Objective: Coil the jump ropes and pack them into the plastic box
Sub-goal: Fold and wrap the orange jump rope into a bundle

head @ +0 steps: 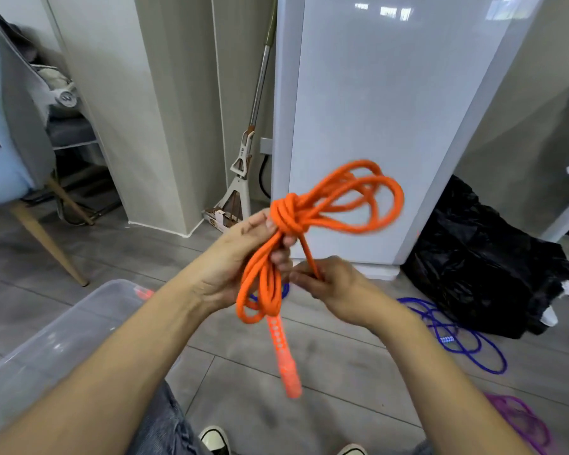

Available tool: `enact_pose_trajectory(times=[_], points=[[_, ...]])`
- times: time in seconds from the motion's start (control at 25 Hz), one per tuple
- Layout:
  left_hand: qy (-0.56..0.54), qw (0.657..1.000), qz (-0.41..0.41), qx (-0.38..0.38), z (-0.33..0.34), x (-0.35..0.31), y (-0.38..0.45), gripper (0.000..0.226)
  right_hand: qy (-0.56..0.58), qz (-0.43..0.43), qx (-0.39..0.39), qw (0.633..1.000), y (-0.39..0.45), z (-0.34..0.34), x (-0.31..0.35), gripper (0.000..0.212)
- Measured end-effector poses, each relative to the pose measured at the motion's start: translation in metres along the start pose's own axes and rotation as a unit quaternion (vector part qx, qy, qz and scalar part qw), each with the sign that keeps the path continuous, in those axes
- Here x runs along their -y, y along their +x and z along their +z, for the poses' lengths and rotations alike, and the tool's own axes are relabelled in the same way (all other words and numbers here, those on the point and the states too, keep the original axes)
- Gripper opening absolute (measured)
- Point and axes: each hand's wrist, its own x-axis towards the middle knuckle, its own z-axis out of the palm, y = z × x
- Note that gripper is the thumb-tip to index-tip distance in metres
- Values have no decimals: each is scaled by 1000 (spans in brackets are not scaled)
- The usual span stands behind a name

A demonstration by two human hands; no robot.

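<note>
— Grey tiled floor [326, 372] below, white cabinet [375, 126] behind, mop [243, 165] leaning in the corner beside it. Where is the rope for the task?

— Up in the air, between both hands: orange jump rope [312, 211], coiled into several loops and tied with a knot in the middle. Loops spreading up and to the right of the knot, more loops hanging down below it. Orange handle [284, 359] dangling under the lower loops, slightly blurred.

— And the fingers?

— Left hand [243, 254] closed around the bundle just under the knot, thumb pressed near the knot. Right hand [332, 284] pinching the loose strand coming down from the knot, fingers curled on it.

— Where is the box?

— Clear plastic box [46, 349] at lower left on the floor, partly hidden by the left forearm. Something orange visible through its far wall, too unclear to name.

— Other ropes?

— Blue jump rope [467, 339] loose on the floor at the right, near a black plastic bag [480, 257]. Purple jump rope [519, 418] at the lower right, also on the floor. Chair with wooden legs [46, 244] at far left.
</note>
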Motion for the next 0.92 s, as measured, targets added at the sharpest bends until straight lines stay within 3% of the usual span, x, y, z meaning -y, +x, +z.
enact_pose_trajectory(times=[0.08, 0.16, 0.2, 0.32, 0.44, 0.56, 0.72, 0.84, 0.92], points=[[54, 982, 27, -180, -12, 0, 7, 21, -113, -4, 18, 993, 0, 5, 2, 24], [159, 935, 23, -317, -26, 0, 7, 27, -135, 3, 11, 991, 1, 0, 6, 26], [236, 909, 15, -342, -30, 1, 5, 28, -152, 1, 10, 988, 0, -1, 8, 25], [465, 825, 2, -321, -27, 4, 0, 22, -189, 3, 18, 982, -2, -7, 12, 23], [541, 767, 18, -344, -28, 5, 2, 20, -87, 51, 30, 994, -8, -24, 11, 21], [502, 778, 28, -377, -39, 5, 3, 23, 80, 81, 55, 992, -23, -49, 19, 14], [477, 795, 19, -375, -44, 3, 2, 39, 183, 76, 126, 972, -44, -67, 29, 40], [482, 802, -14, -352, -38, 5, 2, 17, 218, 18, 37, 975, -43, -66, 29, 39], [446, 821, -52, -353, -35, 6, 3, 19, 229, -1, -35, 973, -37, -61, 29, 28]])
